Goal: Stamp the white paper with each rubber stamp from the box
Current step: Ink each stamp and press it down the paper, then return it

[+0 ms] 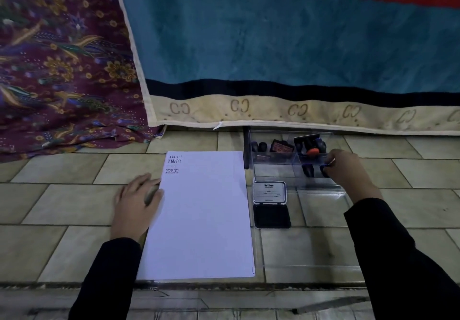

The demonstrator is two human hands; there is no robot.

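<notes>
1. Setting: tiled desk [74,202]. A blue blanket [273,33] and a patterned maroon cloth [62,58] hang behind it. Light is dim.
2. Right hand [348,170]: the fingers [332,163] are curled into the clear box [288,132] and pinch the top of a dark stamp [324,171] in the near compartment. The contact itself is small and partly hidden.
3. A second dark stamp [308,170] stands just beside the pinched one, on its left. The remaining stamps [281,147] lie in the far compartments.
4. Judgement, step in hand: lift the stamp straight up so it clears the box wall and does not knock its neighbour. Turn the rubber face downward before inking.
5. The ink pad [271,216] lies open just in front of the box, between it and the near desk edge, so the travel is short. Press evenly and do not rock.
6. The white paper [204,220] lies left of the pad and carries prints [174,164] at its far left corner only. Judgement: place the next print below these, on bare sheet.
7. Left hand [137,202]: flat, with straight fingers resting on the paper's left edge. Good for steadying the sheet.
</notes>
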